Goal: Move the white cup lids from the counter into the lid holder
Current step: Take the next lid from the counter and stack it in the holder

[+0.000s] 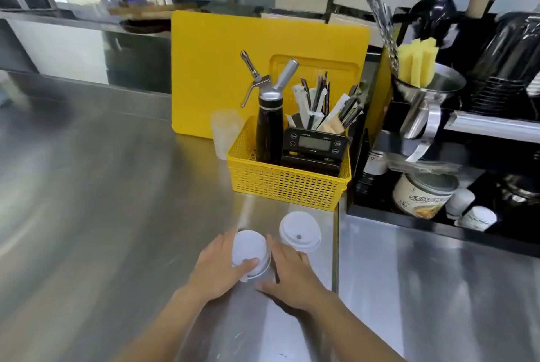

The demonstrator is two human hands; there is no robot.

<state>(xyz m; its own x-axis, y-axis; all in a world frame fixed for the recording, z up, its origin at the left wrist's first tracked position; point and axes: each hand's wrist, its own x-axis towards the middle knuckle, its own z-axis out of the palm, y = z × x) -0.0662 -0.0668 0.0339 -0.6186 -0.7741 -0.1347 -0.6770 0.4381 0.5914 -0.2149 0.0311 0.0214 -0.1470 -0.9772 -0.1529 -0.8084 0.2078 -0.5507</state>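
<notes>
Two small stacks of white cup lids rest on the steel counter (117, 186) near its front. My left hand (217, 266) wraps the left side of the nearer stack of lids (248, 247), thumb lying across its top. My right hand (289, 277) presses against the right side of that same stack, fingers flat on the counter. The second stack of lids (299, 231), with a small sip hole on top, stands free just to the right, touched by neither hand. No lid holder can be made out for sure.
A yellow basket (287, 183) behind the lids holds a black whipped-cream siphon (268, 125), a digital scale (315, 144) and wrapped straws. A yellow cutting board (219, 69) leans behind it. A black shelf unit (438, 227) with tins and a steel funnel stands at the right.
</notes>
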